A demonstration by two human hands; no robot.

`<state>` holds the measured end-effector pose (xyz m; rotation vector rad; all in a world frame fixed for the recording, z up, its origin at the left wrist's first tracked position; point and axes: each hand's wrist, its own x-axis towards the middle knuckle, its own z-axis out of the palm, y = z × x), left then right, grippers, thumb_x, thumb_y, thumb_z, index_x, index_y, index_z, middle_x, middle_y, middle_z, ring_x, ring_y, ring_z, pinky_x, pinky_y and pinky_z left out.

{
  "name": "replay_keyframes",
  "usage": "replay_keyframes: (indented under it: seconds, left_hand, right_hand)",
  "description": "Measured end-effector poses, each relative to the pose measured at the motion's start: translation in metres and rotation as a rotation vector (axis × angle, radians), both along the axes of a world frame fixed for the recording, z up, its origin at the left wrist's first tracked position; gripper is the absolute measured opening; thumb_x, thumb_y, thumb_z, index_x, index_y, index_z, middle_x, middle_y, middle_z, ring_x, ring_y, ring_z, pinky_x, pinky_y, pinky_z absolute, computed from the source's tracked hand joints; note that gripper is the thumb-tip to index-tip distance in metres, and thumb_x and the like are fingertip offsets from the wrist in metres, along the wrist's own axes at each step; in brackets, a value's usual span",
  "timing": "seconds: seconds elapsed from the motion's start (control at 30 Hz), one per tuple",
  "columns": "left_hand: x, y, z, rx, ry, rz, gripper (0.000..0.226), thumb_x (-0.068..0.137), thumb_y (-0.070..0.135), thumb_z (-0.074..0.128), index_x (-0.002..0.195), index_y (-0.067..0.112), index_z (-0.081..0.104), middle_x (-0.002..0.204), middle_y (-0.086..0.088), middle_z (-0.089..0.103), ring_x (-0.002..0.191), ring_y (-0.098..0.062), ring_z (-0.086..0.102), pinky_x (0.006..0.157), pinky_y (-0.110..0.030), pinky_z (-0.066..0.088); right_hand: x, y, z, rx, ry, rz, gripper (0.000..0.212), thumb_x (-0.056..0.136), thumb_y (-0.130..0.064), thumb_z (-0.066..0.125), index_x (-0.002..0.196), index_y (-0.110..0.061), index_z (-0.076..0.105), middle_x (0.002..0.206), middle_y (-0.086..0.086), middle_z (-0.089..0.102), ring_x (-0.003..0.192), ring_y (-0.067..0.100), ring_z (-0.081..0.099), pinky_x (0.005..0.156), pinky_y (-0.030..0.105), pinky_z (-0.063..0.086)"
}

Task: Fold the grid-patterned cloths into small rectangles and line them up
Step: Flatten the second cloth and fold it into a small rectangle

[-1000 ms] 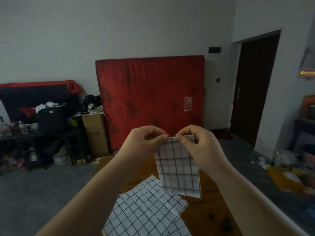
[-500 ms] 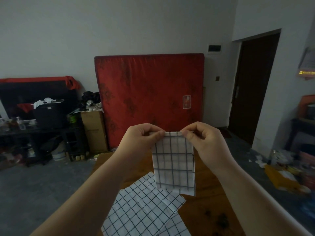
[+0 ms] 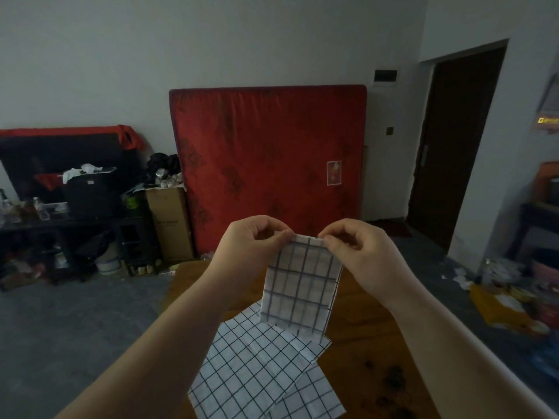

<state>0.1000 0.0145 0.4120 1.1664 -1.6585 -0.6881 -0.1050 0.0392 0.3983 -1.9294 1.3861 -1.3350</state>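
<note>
A white cloth with a dark grid [image 3: 299,285], folded into a narrow rectangle, hangs in the air above the wooden table [image 3: 360,337]. My left hand [image 3: 248,249] pinches its top left corner and my right hand [image 3: 363,252] pinches its top right corner. The cloth's lower edge hangs just over a pile of flat grid-patterned cloths [image 3: 257,370] spread on the near part of the table, overlapping one another at an angle.
A red mattress [image 3: 269,164] leans on the far wall behind the table. A cardboard box [image 3: 171,222] and a cluttered dark bench [image 3: 60,219] stand at the left. A dark doorway [image 3: 453,140] and floor clutter [image 3: 514,300] lie to the right.
Both hands have kept their pinch on the cloth's top corners. The hanging cloth has swung slightly, its lower end now drifting left, and the view has shifted a little.
</note>
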Motion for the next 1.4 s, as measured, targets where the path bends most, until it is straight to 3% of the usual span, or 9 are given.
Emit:
replay_keyframes:
  seconds: [0.1, 0.27, 0.57, 0.67, 0.77, 0.9, 1.1, 1.3, 1.4]
  left_hand:
    - [-0.005, 0.004, -0.003, -0.055, -0.097, -0.012, 0.009, 0.091, 0.025, 0.073, 0.082, 0.027, 0.075, 0.064, 0.016, 0.066, 0.057, 0.007, 0.056, 0.051, -0.009, 0.042]
    - [-0.008, 0.009, -0.003, -0.052, -0.114, -0.055, 0.007, 0.09, 0.026, 0.074, 0.084, 0.026, 0.075, 0.064, 0.015, 0.065, 0.056, 0.007, 0.055, 0.05, -0.009, 0.042]
    - [0.014, 0.006, 0.001, 0.005, -0.062, 0.044, 0.009, 0.091, 0.031, 0.072, 0.084, 0.032, 0.076, 0.079, 0.017, 0.072, 0.077, -0.001, 0.066, 0.065, -0.018, 0.049]
    - [0.024, 0.002, 0.002, 0.003, -0.056, 0.072, 0.009, 0.091, 0.031, 0.072, 0.082, 0.032, 0.077, 0.08, 0.017, 0.072, 0.08, -0.006, 0.067, 0.07, -0.026, 0.055]
    - [0.024, 0.003, 0.002, 0.007, -0.09, 0.06, 0.01, 0.09, 0.031, 0.073, 0.081, 0.031, 0.077, 0.075, 0.02, 0.071, 0.07, 0.003, 0.064, 0.062, -0.019, 0.05]
    - [0.015, 0.01, -0.001, 0.006, -0.154, -0.003, 0.009, 0.089, 0.031, 0.074, 0.08, 0.032, 0.076, 0.073, 0.019, 0.071, 0.06, 0.007, 0.06, 0.052, -0.01, 0.044]
    - [0.002, 0.013, -0.002, -0.033, -0.217, -0.045, 0.008, 0.088, 0.03, 0.075, 0.081, 0.034, 0.076, 0.079, 0.014, 0.073, 0.076, 0.0, 0.066, 0.064, -0.013, 0.053]
    - [0.003, 0.019, -0.002, -0.006, -0.113, -0.048, 0.012, 0.092, 0.029, 0.071, 0.082, 0.031, 0.076, 0.075, 0.017, 0.074, 0.07, 0.007, 0.066, 0.055, -0.006, 0.046]
    - [0.008, 0.018, -0.004, -0.008, -0.039, -0.019, 0.012, 0.093, 0.028, 0.07, 0.083, 0.028, 0.077, 0.077, 0.013, 0.075, 0.072, 0.0, 0.069, 0.058, -0.013, 0.05]
  right_hand:
    - [0.007, 0.003, -0.001, -0.053, 0.147, -0.019, 0.01, 0.096, -0.033, 0.066, 0.101, -0.042, 0.067, 0.091, -0.023, 0.068, 0.09, -0.01, 0.061, 0.073, 0.005, 0.048]
    - [0.012, 0.006, -0.004, -0.051, 0.11, -0.018, 0.008, 0.094, -0.03, 0.07, 0.093, -0.038, 0.07, 0.085, -0.019, 0.07, 0.084, -0.006, 0.064, 0.07, 0.005, 0.048]
    - [-0.003, 0.009, -0.009, -0.021, 0.135, -0.107, 0.013, 0.097, -0.03, 0.064, 0.094, -0.041, 0.068, 0.086, -0.017, 0.07, 0.084, -0.001, 0.064, 0.068, 0.016, 0.055]
    - [-0.011, 0.009, -0.012, -0.02, 0.13, -0.14, 0.011, 0.098, -0.029, 0.064, 0.094, -0.038, 0.068, 0.086, -0.016, 0.069, 0.085, -0.008, 0.062, 0.067, 0.007, 0.048]
    - [-0.01, 0.011, -0.01, -0.054, 0.089, -0.146, 0.012, 0.098, -0.024, 0.064, 0.094, -0.035, 0.068, 0.086, -0.016, 0.068, 0.086, -0.009, 0.061, 0.07, 0.002, 0.043]
    - [0.007, 0.016, -0.004, -0.081, 0.142, -0.05, 0.014, 0.097, -0.028, 0.064, 0.1, -0.041, 0.063, 0.095, -0.021, 0.066, 0.094, -0.011, 0.059, 0.073, 0.008, 0.047]
    - [0.025, 0.013, -0.002, -0.052, 0.256, -0.006, 0.005, 0.096, -0.035, 0.068, 0.097, -0.04, 0.067, 0.086, -0.016, 0.069, 0.08, -0.001, 0.064, 0.069, 0.023, 0.057]
    - [0.018, 0.011, 0.001, -0.065, 0.217, -0.053, 0.011, 0.095, -0.031, 0.068, 0.087, -0.038, 0.068, 0.082, -0.016, 0.068, 0.077, -0.001, 0.064, 0.061, 0.019, 0.052]
    - [0.016, 0.012, 0.0, -0.02, 0.182, -0.024, 0.009, 0.095, -0.032, 0.068, 0.088, -0.038, 0.068, 0.082, -0.02, 0.068, 0.077, -0.003, 0.064, 0.06, 0.014, 0.049]
